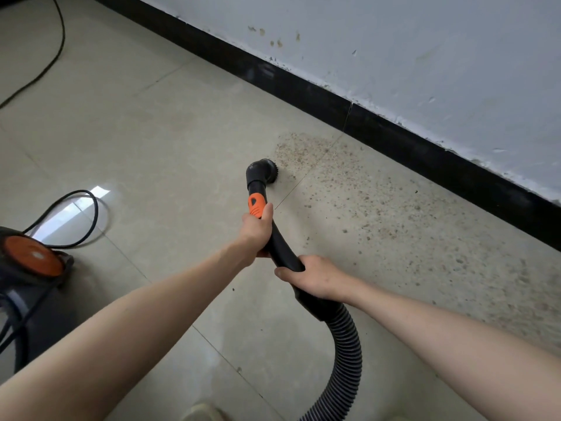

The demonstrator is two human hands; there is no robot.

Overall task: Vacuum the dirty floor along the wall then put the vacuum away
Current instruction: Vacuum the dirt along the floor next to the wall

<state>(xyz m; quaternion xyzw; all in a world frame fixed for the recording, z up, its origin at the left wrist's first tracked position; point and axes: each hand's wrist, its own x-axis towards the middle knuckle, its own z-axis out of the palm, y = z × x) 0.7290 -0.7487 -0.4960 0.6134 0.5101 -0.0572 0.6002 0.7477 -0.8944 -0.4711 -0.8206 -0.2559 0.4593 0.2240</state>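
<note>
**Vacuum nozzle at the edge of the dirt patch**

Your left hand (256, 227) grips the black vacuum tube (280, 244) just below its orange slider (256, 205), fingers and thumb wrapped around it. Your right hand (315, 276) holds the same tube lower down, where the rigid part meets the ribbed hose (349, 344); the fingers curl around it from the right.

Take the black baseboard (334, 98) as your reference. The round brush nozzle (263, 169) sits on the tiled floor (145, 126), a short way out from the baseboard, at the near-left edge of the dirt (364, 196). The dirt forms a band of brown crumbs that runs alongside the baseboard toward the right of the view. The stained wall (394, 50) rises directly above the baseboard.

The vacuum body (30, 268), dark with an orange disc on top, stands far out from the baseboard at the left edge of the view. Its black power cord (88, 214) loops on the floor beside it and runs off toward the upper left.
</note>
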